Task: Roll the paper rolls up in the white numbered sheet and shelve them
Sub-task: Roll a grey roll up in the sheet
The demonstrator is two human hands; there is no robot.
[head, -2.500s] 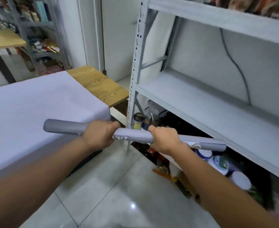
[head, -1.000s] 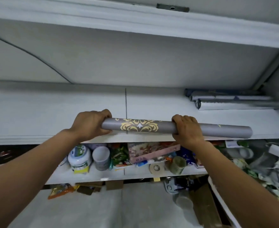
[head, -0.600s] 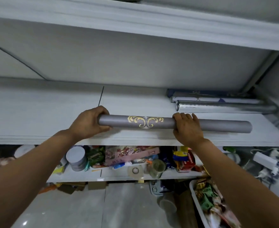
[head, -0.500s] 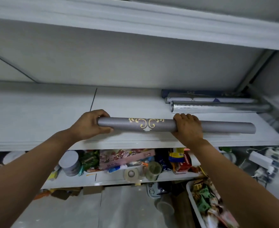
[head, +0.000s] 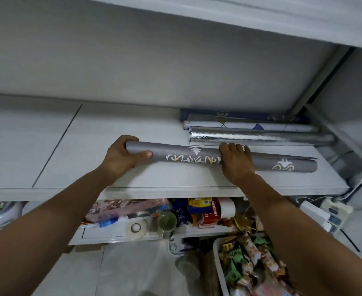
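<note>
Grey roll (head: pixel 197 155) lies lengthwise along the middle shelf board (head: pixel 79 150), near the front edge, parallel to it. I can't tell whether it sits fully on the board or just above it. Print on the roll is gold and white scrollwork only, with no readable text. The outer sheet edge is loose at the right end and stands slightly off the roll.

Left hand (head: pixel 120 159) grips the roll's left end, fingers wrapped behind and thumb on the front face. Right hand (head: pixel 236 163) holds it from above past the middle, fingers hooked over the top; its thumb is hidden.

Directly behind, at the right rear of the same board, is a stack of rolls:
- silver foil roll (head: pixel 261 136), just beside the grey roll, with the right hand's fingertips close to it
- white roll (head: pixel 272 126) with a blue diamond pattern, behind that
- dark blue roll (head: pixel 208 113) at the back, with a pale ornament print

On the lower shelf:
- red box (head: pixel 211 212), vertical white lettering looks like "LIGHTERS", smaller print unreadable
- tape roll (head: pixel 135 228)
- clear cup (head: pixel 167 221)
- pink patterned box (head: pixel 129 208), blurred

White power strip (head: pixel 325 214) sits at the right. White basket (head: pixel 217 263) of snack packets is on the floor; the labels are too blurred to read.
</note>
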